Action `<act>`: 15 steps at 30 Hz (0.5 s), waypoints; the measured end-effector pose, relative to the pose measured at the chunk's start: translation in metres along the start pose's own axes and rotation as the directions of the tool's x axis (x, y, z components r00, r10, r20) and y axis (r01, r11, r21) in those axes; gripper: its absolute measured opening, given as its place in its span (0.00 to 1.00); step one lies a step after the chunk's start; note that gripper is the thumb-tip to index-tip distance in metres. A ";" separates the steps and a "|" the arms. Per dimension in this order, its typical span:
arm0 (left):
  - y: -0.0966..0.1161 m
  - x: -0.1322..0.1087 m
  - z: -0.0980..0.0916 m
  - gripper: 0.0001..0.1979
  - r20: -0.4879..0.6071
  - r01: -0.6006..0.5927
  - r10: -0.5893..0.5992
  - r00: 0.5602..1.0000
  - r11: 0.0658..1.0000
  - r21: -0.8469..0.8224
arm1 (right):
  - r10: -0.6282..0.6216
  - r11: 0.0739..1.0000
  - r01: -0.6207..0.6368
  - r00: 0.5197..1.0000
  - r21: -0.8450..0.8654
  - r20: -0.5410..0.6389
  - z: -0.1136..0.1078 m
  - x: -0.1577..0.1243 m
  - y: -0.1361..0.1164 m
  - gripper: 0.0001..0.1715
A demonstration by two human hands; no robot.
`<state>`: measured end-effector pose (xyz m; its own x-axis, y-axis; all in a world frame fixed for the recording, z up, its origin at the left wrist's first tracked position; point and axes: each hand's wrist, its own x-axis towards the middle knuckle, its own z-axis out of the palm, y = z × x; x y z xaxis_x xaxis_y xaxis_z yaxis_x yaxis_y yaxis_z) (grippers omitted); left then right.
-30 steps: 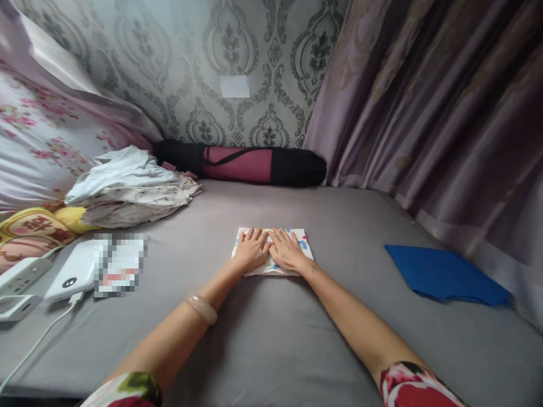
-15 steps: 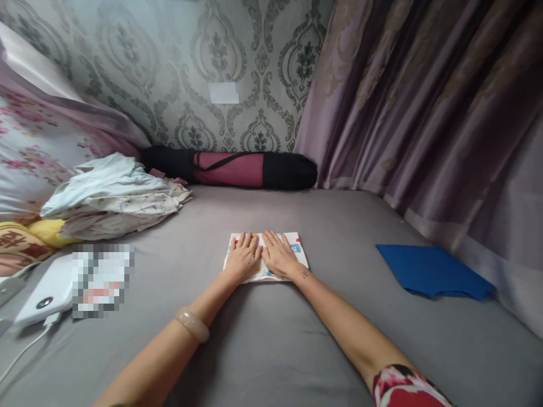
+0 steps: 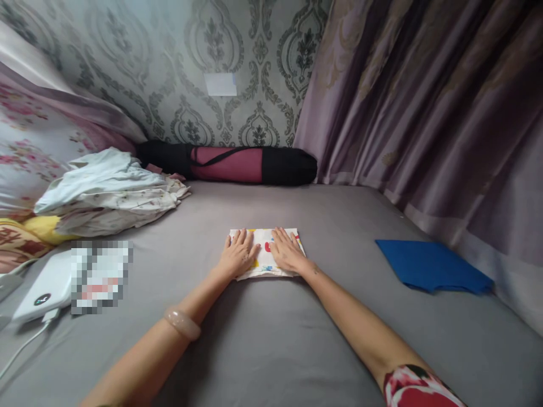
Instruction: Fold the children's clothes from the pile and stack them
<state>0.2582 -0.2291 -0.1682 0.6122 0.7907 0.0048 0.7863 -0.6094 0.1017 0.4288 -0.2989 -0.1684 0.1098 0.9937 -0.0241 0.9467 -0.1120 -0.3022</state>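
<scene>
A small folded white cloth with a colourful print (image 3: 265,254) lies on the grey bed sheet (image 3: 271,339) in the middle of the view. My left hand (image 3: 237,255) lies flat on its left part, fingers stretched out. My right hand (image 3: 289,252) lies flat on its right part, fingers spread. A strip of the cloth shows between the two hands. A pale bangle (image 3: 181,323) sits on my left wrist.
A folded blue cloth (image 3: 432,265) lies at the right near the purple curtain (image 3: 424,102). A pile of light clothes (image 3: 110,192) is at the left. A rolled dark-red mat in a black bag (image 3: 237,164) lies against the wall. A white power bank (image 3: 42,285) with cable sits at far left.
Both hands have slid apart across the cloth, left hand leftward and right hand rightward, uncovering its middle. The camera view has shifted slightly.
</scene>
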 end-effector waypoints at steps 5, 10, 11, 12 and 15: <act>-0.018 -0.005 -0.001 0.30 -0.014 0.024 -0.025 1.000 0.999 -0.031 | 0.069 0.995 -0.072 0.996 -0.063 -0.057 -0.005 -0.004 0.019 0.36; -0.025 -0.007 0.008 0.29 -0.028 0.039 -0.044 0.999 0.988 -0.148 | 0.083 0.992 -0.084 0.996 -0.096 -0.018 -0.004 -0.007 0.026 0.36; -0.027 -0.006 0.010 0.29 -0.050 0.037 -0.048 0.998 0.981 -0.190 | 0.086 0.991 -0.086 0.996 -0.103 -0.003 -0.006 -0.006 0.023 0.36; -0.028 -0.006 0.011 0.28 -0.076 0.038 -0.059 0.995 0.968 -0.248 | 0.090 0.990 -0.089 0.996 -0.112 0.004 -0.008 -0.005 0.019 0.36; -0.036 -0.003 0.013 0.25 -0.163 0.058 -0.161 0.973 0.860 -0.506 | 0.053 0.990 -0.058 0.998 -0.127 -0.044 -0.014 -0.003 -0.002 0.35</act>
<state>0.2296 -0.2100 -0.1851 0.4553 0.8776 0.1503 0.6698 -0.4488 0.5916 0.4304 -0.3013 -0.1545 0.1729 0.9849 0.0014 0.9695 -0.1700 -0.1764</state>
